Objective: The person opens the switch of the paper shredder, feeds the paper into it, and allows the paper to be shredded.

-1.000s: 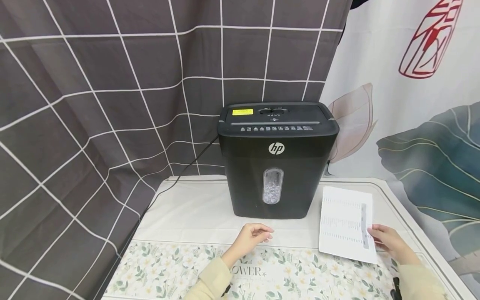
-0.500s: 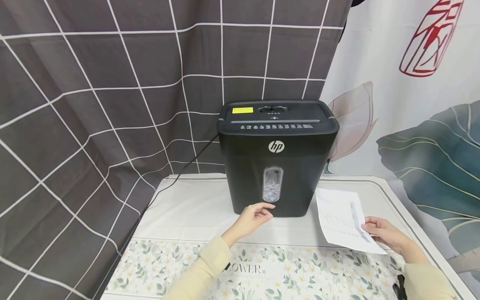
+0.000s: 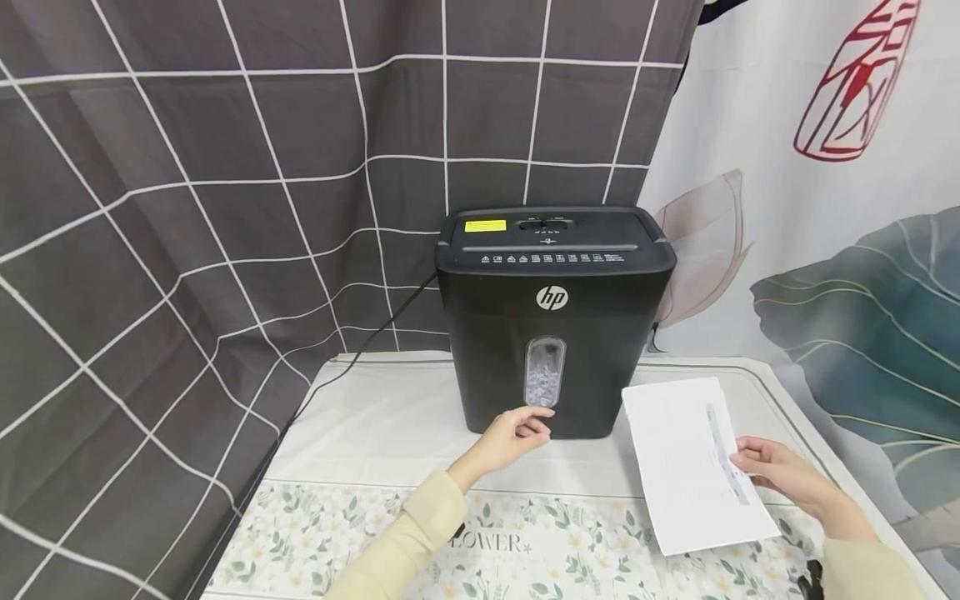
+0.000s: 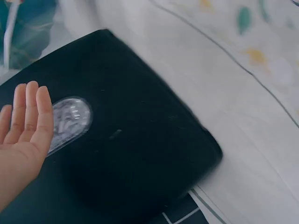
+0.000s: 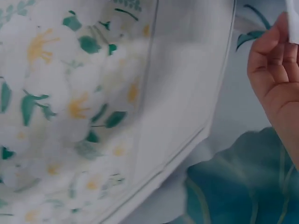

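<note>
In the head view a black HP paper shredder [image 3: 495, 350] stands upright at the back of the table, paper scraps showing behind its small window [image 3: 544, 375]. My left hand [image 3: 506, 442] is in front of the shredder's lower part, fingers loosely bent and holding nothing; the left wrist view shows that hand [image 4: 25, 126] with its fingers extended beside the window. To the right, my right hand [image 3: 780, 471] pinches the right edge of a printed sheet of paper [image 3: 682, 467]. Only a corner of the sheet [image 5: 294, 21] shows in the right wrist view.
A floral cloth strip [image 3: 322, 533] runs along the front of the white-covered table [image 3: 390, 417]. From the shredder's left side a black power cord [image 3: 348, 362] trails down past the table's left edge. A dark checked curtain [image 3: 300, 125] and a white printed curtain [image 3: 787, 250] hang behind.
My left hand has risen from the table toward the shredder's lower front. My right hand has moved slightly right, and the sheet in it has swung and tilted, its print now fainter.
</note>
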Action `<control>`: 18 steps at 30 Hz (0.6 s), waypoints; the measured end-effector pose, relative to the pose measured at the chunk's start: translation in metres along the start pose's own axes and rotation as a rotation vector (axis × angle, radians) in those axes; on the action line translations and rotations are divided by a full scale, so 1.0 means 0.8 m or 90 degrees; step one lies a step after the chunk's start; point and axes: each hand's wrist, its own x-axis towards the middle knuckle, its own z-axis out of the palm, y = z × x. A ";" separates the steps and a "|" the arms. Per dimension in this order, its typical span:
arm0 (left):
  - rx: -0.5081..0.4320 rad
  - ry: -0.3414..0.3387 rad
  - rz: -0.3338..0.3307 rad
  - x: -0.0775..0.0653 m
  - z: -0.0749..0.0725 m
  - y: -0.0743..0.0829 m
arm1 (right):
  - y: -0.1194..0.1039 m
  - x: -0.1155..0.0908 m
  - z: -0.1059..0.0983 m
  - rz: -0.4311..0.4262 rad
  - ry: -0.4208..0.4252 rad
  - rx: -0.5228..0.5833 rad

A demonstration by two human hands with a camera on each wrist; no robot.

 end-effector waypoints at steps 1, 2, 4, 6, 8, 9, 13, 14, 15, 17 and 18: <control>-0.009 0.005 -0.005 0.001 -0.001 0.000 | -0.006 0.004 0.004 -0.009 -0.013 -0.019; -0.017 0.009 -0.012 0.005 0.001 -0.005 | -0.012 0.008 0.009 -0.019 -0.021 -0.042; -0.028 0.015 -0.016 0.008 0.003 -0.009 | -0.022 0.015 0.019 -0.050 -0.034 -0.072; -0.035 0.013 -0.023 0.010 0.004 -0.008 | -0.033 0.023 0.032 -0.062 -0.035 -0.107; -0.032 0.016 -0.029 0.011 0.005 -0.007 | -0.043 0.030 0.044 -0.073 -0.039 -0.139; -0.030 0.019 -0.035 0.011 0.005 -0.007 | -0.048 0.035 0.050 -0.076 -0.042 -0.152; -0.026 0.025 -0.062 0.013 0.009 -0.004 | -0.069 0.053 0.071 -0.099 -0.068 -0.182; -0.029 0.022 -0.069 0.014 0.010 -0.003 | -0.074 0.058 0.076 -0.109 -0.079 -0.184; -0.036 0.018 -0.077 0.015 0.011 -0.002 | -0.079 0.063 0.081 -0.117 -0.090 -0.187; -0.048 0.012 -0.083 0.017 0.014 0.000 | -0.087 0.072 0.089 -0.132 -0.112 -0.188; -0.060 0.014 -0.087 0.018 0.015 0.001 | -0.091 0.076 0.093 -0.136 -0.122 -0.186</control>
